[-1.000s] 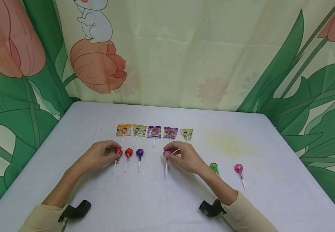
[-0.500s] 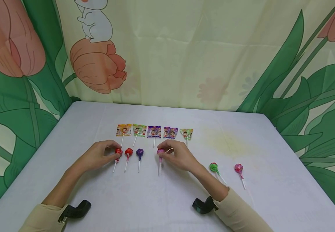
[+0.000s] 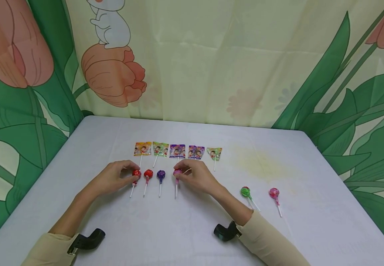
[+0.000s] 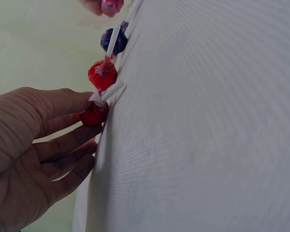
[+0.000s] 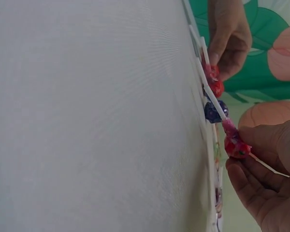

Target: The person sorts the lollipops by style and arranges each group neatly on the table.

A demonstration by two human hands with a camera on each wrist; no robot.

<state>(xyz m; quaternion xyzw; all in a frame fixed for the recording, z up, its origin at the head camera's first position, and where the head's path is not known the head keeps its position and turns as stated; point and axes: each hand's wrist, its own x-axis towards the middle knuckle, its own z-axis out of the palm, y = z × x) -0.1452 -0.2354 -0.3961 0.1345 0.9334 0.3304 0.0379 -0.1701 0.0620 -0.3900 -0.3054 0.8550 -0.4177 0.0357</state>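
My left hand point(image 3: 120, 177) pinches the head of a red lollipop point(image 4: 94, 115) at the left end of a front row. Beside it lie a second red lollipop point(image 3: 148, 174) and a purple lollipop point(image 3: 160, 175), sticks toward me. My right hand point(image 3: 196, 176) pinches a pink lollipop point(image 5: 237, 146) by its head between thumb and fingers, just right of the purple one, its stick pointing toward me. Behind them runs a row of flat-wrapped lollipops: an orange one point(image 3: 142, 149), a green one point(image 3: 160, 149), two purple ones and a smaller green one point(image 3: 214, 152).
To the right, near my right forearm, lie a green round lollipop point(image 3: 245, 191) and another pink lollipop point(image 3: 274, 193). A white cloth covers the table point(image 3: 165, 232). A printed curtain point(image 3: 192, 66) hangs behind its far edge.
My right hand has slid left with the pink lollipop, up close to the purple one, uncovering more of the green lollipop. My left hand has stayed on the red lollipop.
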